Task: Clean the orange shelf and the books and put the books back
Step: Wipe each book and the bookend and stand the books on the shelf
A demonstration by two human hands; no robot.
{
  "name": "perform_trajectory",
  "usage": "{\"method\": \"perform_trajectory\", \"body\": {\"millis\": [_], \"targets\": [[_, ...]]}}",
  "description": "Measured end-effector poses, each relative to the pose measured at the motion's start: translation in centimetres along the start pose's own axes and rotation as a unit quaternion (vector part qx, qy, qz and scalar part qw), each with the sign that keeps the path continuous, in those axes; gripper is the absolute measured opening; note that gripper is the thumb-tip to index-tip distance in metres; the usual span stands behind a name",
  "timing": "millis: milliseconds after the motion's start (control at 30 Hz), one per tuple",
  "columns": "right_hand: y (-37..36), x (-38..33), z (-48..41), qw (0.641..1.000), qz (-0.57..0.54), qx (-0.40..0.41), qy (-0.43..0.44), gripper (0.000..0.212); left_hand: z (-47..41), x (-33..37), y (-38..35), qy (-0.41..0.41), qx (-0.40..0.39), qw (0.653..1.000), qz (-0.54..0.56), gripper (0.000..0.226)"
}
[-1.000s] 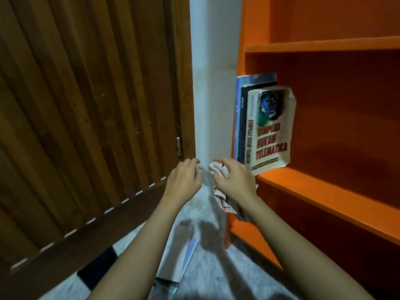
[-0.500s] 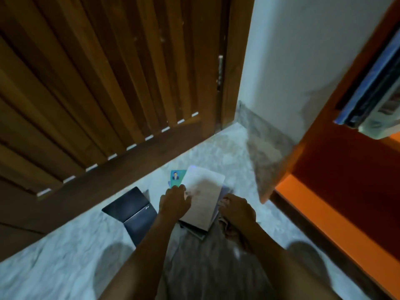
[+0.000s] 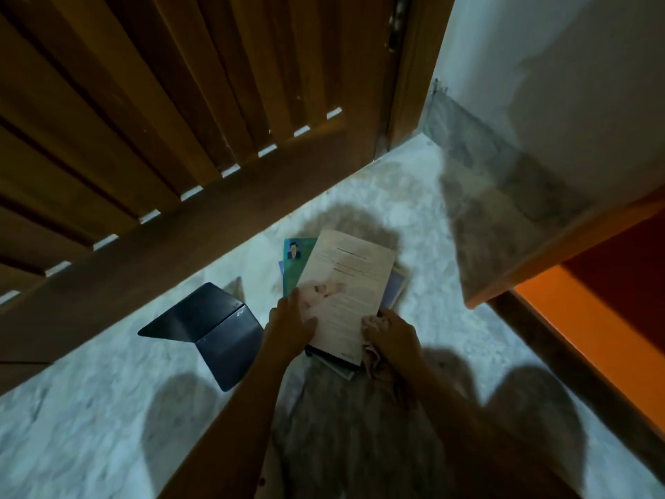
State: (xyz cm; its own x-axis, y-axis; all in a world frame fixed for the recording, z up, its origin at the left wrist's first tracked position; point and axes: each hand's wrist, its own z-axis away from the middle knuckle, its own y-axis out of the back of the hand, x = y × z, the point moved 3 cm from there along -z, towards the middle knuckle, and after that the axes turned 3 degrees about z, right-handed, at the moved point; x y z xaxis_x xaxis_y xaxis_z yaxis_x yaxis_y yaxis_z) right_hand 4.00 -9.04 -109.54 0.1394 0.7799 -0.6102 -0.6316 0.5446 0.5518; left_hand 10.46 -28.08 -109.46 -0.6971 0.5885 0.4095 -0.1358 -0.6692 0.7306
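Observation:
A small pile of books lies on the marble floor. The top book [image 3: 351, 286] shows a pale cover with printed text. Under it a teal book [image 3: 295, 262] with a small portrait sticks out on the left. My left hand [image 3: 292, 324] grips the left near edge of the pale book, thumb on its cover. My right hand [image 3: 390, 334] holds a crumpled cloth [image 3: 374, 352] against the book's near right corner. The orange shelf [image 3: 590, 318] shows only its lowest board and side panel at the right edge.
A dark folded tablet case or stand [image 3: 212, 329] sits on the floor left of the pile. A slatted wooden door [image 3: 180, 138] fills the left and top. A white wall [image 3: 557, 84] with a grey skirting is at the back right.
The view dropped from the shelf with its standing books to the floor. Both hands went down to the pile; my left hand now clasps the pale book's edge more firmly.

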Motion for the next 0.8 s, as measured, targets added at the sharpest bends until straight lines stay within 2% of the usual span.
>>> {"method": "perform_trajectory", "body": {"millis": [267, 400, 533, 800], "targets": [[-0.9, 0.7, -0.7, 0.996, -0.085, 0.005, -0.006, 0.034, -1.8, 0.0, 0.8, 0.064, 0.005, 0.997, 0.044, 0.063], [-1.2, 0.9, -0.8, 0.993, -0.116, -0.004, -0.017, 0.033, -1.3, -0.1, 1.4, 0.054, 0.031, 0.994, 0.088, 0.059], [-1.5, 1.1, -0.8, 0.989, -0.149, -0.009, -0.016, 0.032, -1.4, -0.3, 1.7, 0.053, 0.034, 0.995, 0.073, 0.056], [-2.1, 0.8, -0.8, 0.983, -0.181, -0.019, 0.005, 0.028, -1.0, -0.6, 2.3, 0.055, 0.059, 0.982, 0.172, 0.048]]}}
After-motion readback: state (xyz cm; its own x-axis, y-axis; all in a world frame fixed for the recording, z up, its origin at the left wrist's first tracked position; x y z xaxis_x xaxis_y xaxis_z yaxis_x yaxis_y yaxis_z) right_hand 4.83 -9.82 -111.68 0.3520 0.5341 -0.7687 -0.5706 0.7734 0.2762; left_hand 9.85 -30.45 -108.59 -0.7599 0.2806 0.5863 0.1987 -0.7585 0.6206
